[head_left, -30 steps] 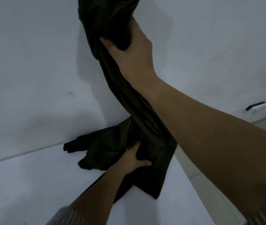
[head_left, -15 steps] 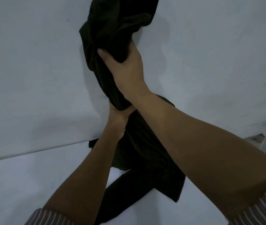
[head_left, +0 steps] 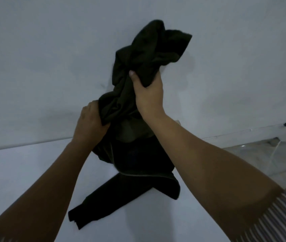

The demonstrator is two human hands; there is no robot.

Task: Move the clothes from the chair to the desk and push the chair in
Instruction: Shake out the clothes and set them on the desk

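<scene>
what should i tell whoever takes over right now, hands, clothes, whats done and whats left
Left hand: shut on the dark garment, gripping its lower bunch.
Right hand: shut on the same garment higher up, lifting it in front of the wall.
Garment: mostly bunched in the air; its lower end trails onto the white desk.
Done: the garment is over the desk.
Left: lay it down and let go. The chair is out of view, so check for more clothes on it, then push it in.
</scene>
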